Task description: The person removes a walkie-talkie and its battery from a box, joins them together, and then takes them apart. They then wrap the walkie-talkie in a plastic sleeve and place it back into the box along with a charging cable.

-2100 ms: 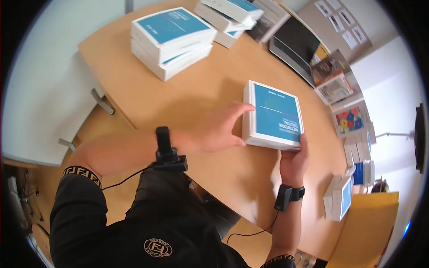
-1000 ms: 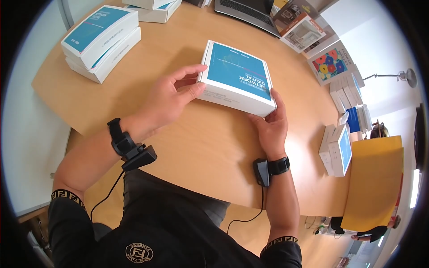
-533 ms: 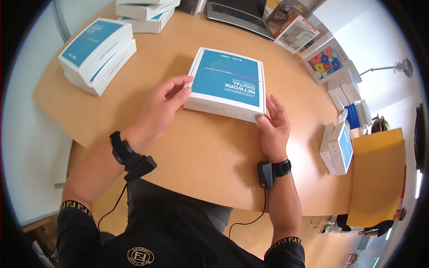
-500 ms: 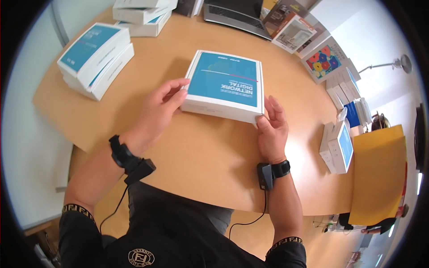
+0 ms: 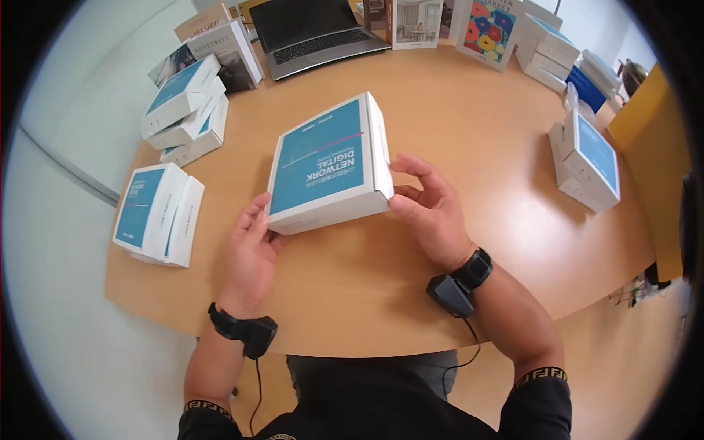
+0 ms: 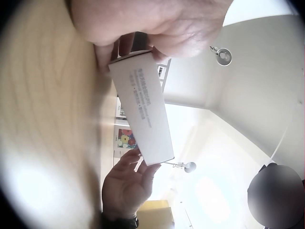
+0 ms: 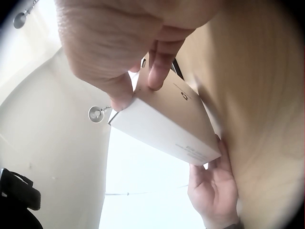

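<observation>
A white cardboard box (image 5: 323,161) with a teal top printed NETWORK DIGITAL is held between both hands, tilted over the wooden table. At its near left corner, my left hand (image 5: 253,253) grips it with thumb and fingers. My right hand (image 5: 436,213) pinches the near right corner, thumb at the front edge and fingers along the side. In the left wrist view the box's printed white side (image 6: 143,109) spans between the two hands. The right wrist view shows my right thumb and a finger pressing the box's corner, with my left hand (image 7: 214,191) at the far end.
Stacks of similar boxes stand at the left, one near (image 5: 150,213) and one farther back (image 5: 187,110). A laptop (image 5: 315,37) and upright books (image 5: 488,29) line the back. More boxes (image 5: 587,161) lean at the right, by a yellow panel (image 5: 653,161).
My left hand, apart from the box two seconds ago, has come to grip it. The box has since turned and tilted between both hands. The head view has swung too, bringing the laptop fully in.
</observation>
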`<act>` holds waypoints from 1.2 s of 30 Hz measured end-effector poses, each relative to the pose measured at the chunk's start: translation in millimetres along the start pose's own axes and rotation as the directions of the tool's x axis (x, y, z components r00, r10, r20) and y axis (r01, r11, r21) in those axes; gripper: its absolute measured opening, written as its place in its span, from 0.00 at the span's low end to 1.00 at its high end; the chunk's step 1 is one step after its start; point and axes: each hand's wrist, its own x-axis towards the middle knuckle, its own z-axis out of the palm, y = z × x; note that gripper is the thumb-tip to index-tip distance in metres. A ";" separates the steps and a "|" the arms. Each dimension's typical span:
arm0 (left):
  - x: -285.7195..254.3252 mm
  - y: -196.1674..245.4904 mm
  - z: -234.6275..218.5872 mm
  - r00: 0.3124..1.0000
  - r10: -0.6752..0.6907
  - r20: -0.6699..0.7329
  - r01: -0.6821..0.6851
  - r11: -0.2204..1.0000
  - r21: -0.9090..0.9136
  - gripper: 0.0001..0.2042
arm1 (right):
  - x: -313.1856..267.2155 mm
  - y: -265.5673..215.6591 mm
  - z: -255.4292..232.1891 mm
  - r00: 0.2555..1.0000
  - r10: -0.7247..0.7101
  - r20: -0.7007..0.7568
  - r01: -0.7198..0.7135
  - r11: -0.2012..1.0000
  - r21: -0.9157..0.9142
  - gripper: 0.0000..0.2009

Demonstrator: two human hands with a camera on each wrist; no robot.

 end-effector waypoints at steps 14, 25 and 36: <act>-11.0 0.0 1.0 0.953 -0.072 0.295 -0.010 0.963 0.269 0.17 | 35.4 5.7 -40.0 0.981 -0.092 -0.171 -0.062 0.687 -0.724 0.21; 5.8 -3.7 2.2 0.993 -0.021 0.114 0.022 1.000 -0.007 0.17 | 57.5 17.7 -57.6 0.942 -0.205 -0.265 -0.086 0.617 -0.783 0.25; 65.0 5.5 8.1 0.995 0.089 -0.039 -0.085 0.992 0.096 0.25 | 51.1 21.8 -55.5 0.917 -0.294 -0.270 0.015 0.701 -0.713 0.21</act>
